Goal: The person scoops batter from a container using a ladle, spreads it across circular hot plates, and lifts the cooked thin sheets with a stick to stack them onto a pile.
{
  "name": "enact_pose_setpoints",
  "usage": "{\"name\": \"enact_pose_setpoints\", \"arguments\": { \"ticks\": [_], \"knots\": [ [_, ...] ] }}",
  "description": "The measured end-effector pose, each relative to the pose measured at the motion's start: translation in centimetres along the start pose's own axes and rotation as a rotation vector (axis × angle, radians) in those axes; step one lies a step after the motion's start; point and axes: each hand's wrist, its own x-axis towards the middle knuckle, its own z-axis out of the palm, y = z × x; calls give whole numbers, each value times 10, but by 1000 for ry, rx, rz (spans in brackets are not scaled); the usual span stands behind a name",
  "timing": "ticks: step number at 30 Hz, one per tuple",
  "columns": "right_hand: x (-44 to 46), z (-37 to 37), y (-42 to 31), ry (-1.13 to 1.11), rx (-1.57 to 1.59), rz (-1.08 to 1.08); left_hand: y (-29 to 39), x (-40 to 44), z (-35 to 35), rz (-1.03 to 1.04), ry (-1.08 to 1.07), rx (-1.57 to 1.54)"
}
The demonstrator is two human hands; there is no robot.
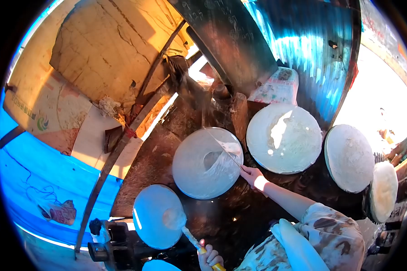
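Note:
My left hand (210, 258), low in the view, is closed round the yellow handle of a ladle (193, 239). The ladle's pale end rests on a round white plate (150, 217) at the lower left. My right hand (254, 177) is closed on a thin stick (229, 154) that reaches over the middle round plate (190, 165). A thin white sheet (229, 147) is partly raised from that plate near the stick, and a darker bare patch shows beside it.
A large round plate with white batter (285, 135) stands right of the middle one. Further right are a round white disc (349, 158) and a stack of pale rounds (384, 192). A pole (105, 174) slants at left; a white sack (276, 88) lies behind.

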Motion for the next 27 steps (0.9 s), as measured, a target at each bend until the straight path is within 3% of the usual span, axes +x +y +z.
{"name": "enact_pose_setpoints", "arguments": {
  "ticks": [2,4,6,7,10,12,16,18,21,23,26,27],
  "knots": [
    [-3,3,17,99,214,-25,-1,2,2,-5,13,-14],
    [-22,17,38,259,303,55,2,2,0,-116,167,182],
    [-33,55,64,242,262,128,-3,6,7,-171,240,212],
    [-24,69,87,169,181,57,-5,8,6,-191,190,198],
    [-25,70,31,-40,314,66,-14,1,-4,-204,55,122],
    [-6,51,20,-45,316,70,-12,6,-4,-173,-82,81],
    [-10,45,61,271,352,62,-14,5,-9,-171,-132,120],
    [-34,74,78,192,371,92,-10,9,-12,-184,-122,124],
    [-34,80,53,-100,408,194,3,20,-12,-278,-72,168],
    [-11,62,39,-196,338,155,19,30,7,-278,-118,525],
    [30,28,29,125,345,-49,36,44,40,-290,-110,834],
    [36,18,32,70,340,-12,35,49,63,-293,-81,936]
  ]
}}
